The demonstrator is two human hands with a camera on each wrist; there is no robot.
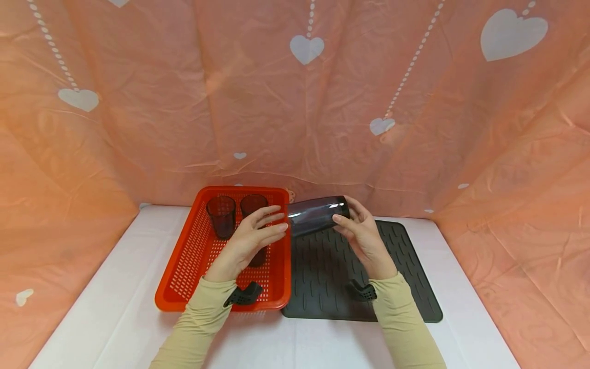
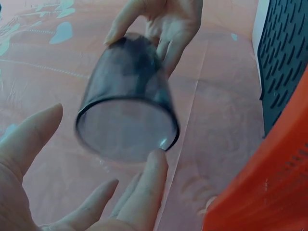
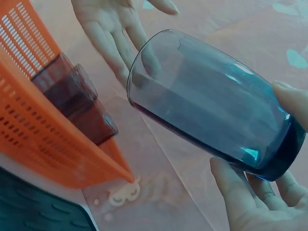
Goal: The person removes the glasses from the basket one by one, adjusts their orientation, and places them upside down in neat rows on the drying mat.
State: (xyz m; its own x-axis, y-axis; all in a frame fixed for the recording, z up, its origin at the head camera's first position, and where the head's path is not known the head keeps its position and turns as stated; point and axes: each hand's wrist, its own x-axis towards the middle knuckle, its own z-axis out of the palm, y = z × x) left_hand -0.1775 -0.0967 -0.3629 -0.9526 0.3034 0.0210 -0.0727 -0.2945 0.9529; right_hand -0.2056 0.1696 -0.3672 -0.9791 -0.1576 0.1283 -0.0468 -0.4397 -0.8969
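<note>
A tinted, see-through drinking glass (image 1: 315, 215) is held on its side in the air, its mouth toward the left. My right hand (image 1: 367, 245) grips it near the base, with the thumb on one side and fingers on the other. At the mouth end is my left hand (image 1: 246, 240), its fingers spread and fairly straight. One left fingertip (image 2: 156, 161) is at the rim; whether it touches cannot be told. In the red basket (image 1: 287, 277), two similar glasses stand at the back, a left one (image 1: 222, 218) and a right one (image 1: 253, 204). Another glass (image 1: 258, 258) is partly hidden by my left hand.
A dark ridged mat (image 1: 322, 292) lies right of the basket, below the held glass. Both are on a white-covered table (image 1: 115, 287). Peach curtains with heart prints (image 1: 258, 113) surround the table at the back and sides.
</note>
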